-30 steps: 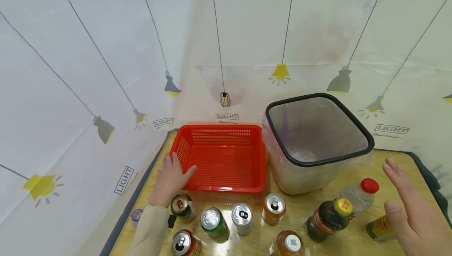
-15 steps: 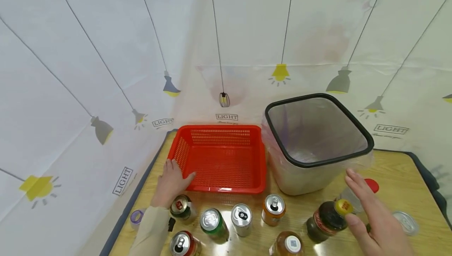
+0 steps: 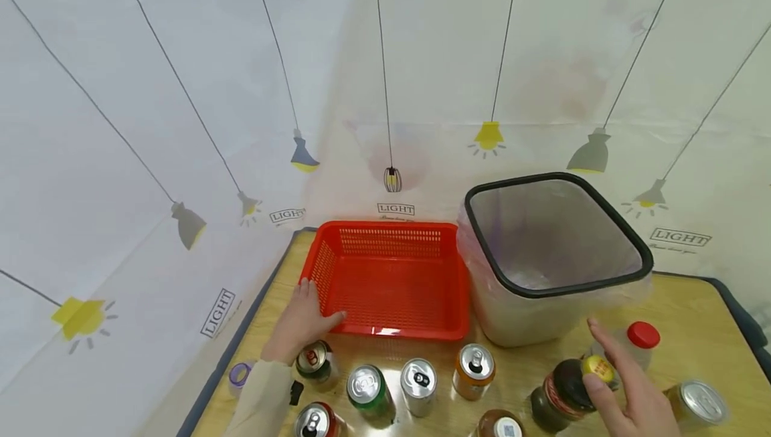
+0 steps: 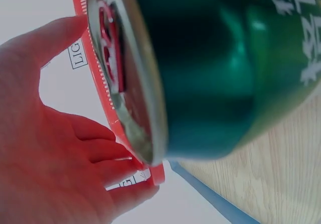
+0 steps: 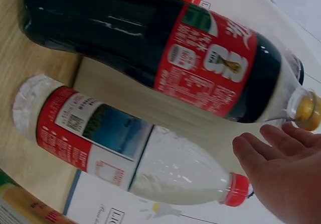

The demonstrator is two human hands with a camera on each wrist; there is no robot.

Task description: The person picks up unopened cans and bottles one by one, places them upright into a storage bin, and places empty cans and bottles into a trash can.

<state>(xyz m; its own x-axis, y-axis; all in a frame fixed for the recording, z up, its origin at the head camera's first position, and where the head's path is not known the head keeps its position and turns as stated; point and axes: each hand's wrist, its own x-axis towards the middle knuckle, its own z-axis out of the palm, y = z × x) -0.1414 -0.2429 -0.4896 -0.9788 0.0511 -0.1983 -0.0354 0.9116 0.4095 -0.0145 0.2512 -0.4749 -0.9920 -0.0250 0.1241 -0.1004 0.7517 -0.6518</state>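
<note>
My left hand (image 3: 301, 323) lies at the near left corner of a red plastic basket (image 3: 385, 290), fingers extended along its rim and thumb spread over its front edge. Beside that wrist stands a green drink can (image 4: 215, 73) with a red pull tab. My right hand (image 3: 635, 393) reaches to a cola bottle (image 5: 125, 38), which stands upright with a yellow cap. Thumb and fingers are apart around the cap in the head view, not curled round it. Close behind stands a clear water bottle (image 5: 185, 169) with a red cap.
A bin (image 3: 518, 323) with a black rim and plastic liner stands right of the basket. Several cans, such as an orange one (image 3: 474, 373) and a silver one (image 3: 418, 387), stand in front. A brown bottle (image 3: 500, 423) is nearest; a yellowish can (image 3: 699, 403) stands far right.
My right hand has moved left from the right side of the table to the cola bottle's cap. My left hand has stayed at the basket; the head view has shifted slightly.
</note>
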